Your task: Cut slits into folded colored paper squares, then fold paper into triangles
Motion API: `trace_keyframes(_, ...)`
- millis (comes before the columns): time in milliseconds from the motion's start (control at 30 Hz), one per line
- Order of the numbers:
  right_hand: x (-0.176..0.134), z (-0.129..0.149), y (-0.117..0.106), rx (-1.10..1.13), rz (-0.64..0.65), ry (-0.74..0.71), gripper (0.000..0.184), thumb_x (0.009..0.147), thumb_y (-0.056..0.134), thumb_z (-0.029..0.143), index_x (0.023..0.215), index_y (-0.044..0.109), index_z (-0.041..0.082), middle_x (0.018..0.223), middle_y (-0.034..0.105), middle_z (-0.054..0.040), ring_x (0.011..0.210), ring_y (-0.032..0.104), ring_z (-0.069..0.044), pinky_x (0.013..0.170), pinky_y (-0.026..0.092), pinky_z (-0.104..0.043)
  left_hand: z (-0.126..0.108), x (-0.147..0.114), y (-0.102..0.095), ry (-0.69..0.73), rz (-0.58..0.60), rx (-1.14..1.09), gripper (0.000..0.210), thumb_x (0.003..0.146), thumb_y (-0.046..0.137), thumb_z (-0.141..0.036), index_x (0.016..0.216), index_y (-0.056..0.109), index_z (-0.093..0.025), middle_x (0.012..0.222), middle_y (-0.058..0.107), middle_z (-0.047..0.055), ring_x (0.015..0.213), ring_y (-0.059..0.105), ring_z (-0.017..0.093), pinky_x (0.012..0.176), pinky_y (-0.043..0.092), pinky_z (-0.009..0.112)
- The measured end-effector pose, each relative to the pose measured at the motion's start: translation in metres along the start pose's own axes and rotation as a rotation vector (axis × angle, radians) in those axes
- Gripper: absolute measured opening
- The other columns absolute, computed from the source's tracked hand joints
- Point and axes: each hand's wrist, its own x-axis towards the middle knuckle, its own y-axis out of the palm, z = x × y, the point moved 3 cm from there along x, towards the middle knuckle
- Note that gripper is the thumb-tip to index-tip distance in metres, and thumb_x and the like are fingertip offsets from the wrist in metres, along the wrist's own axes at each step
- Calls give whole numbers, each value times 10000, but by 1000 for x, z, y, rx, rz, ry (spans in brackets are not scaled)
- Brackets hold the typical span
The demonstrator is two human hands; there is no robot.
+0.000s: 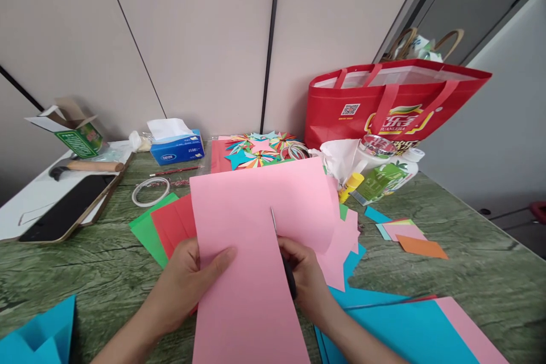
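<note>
My left hand [191, 281] pinches the left edge of a large pink paper sheet [247, 205], thumb on top and fingers behind it. Scissors [289, 278] with dark handles are in my right hand [305, 276], closed around the grips. One blade shows over the sheet, which is cut from its lower edge up to about the blade; the part right of the cut curls away. Behind the sheet lie red paper [173, 222] and green paper [149, 233]. Pink cut-out paper [336, 259] lies near my right hand.
Blue sheets [396, 330] lie at the lower right, folded blue paper [38, 335] at the lower left. Paper scraps [409, 233], a glue stick [351, 186], a tape roll [151, 191], a tissue box [177, 148], a phone [70, 207], a hammer [89, 166] and a red bag [341, 99] surround the work.
</note>
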Motion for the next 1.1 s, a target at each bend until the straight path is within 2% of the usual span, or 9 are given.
trace_keyframes(133, 1, 0, 0, 16, -6, 7, 216, 567, 758, 213, 780, 722, 211, 692, 716, 7, 613, 627, -163, 571, 495, -238, 0, 0, 1, -3, -22, -10, 252, 673, 677, -394, 693, 674, -143, 605, 689, 24, 485, 576, 122, 408, 442, 182)
trace_keyframes(300, 2, 1, 2, 16, -14, 0, 227, 556, 765, 208, 780, 726, 209, 691, 719, 6, 595, 627, -162, 561, 500, -241, 0, 2, 1, -4, 16, -14, 247, 680, 674, -387, 706, 675, -142, 627, 699, 32, 505, 597, 135, 432, 466, 199)
trace_keyframes(667, 4, -1, -1, 27, 10, -21, 249, 579, 761, 185, 822, 731, 229, 702, 717, 19, 635, 628, -148, 568, 487, -211, -1, 0, 1, 0, 18, 0, 253, 677, 672, -396, 704, 676, -144, 633, 700, 43, 511, 601, 148, 429, 463, 208)
trace_keyframes(833, 2, 1, 0, 59, 13, 5, 267, 576, 761, 196, 840, 731, 225, 710, 718, 12, 633, 629, -161, 574, 497, -233, 5, 4, -2, 11, 65, 34, 260, 727, 624, -409, 744, 678, -155, 680, 703, 44, 540, 599, 144, 456, 465, 212)
trace_keyframes(1100, 4, 3, 1, 129, 18, 24, 275, 571, 759, 166, 830, 733, 255, 713, 718, 25, 619, 626, -149, 560, 490, -219, 13, 6, -5, 2, 46, 58, 296, 728, 613, -435, 744, 657, -143, 704, 691, 51, 575, 589, 151, 471, 453, 216)
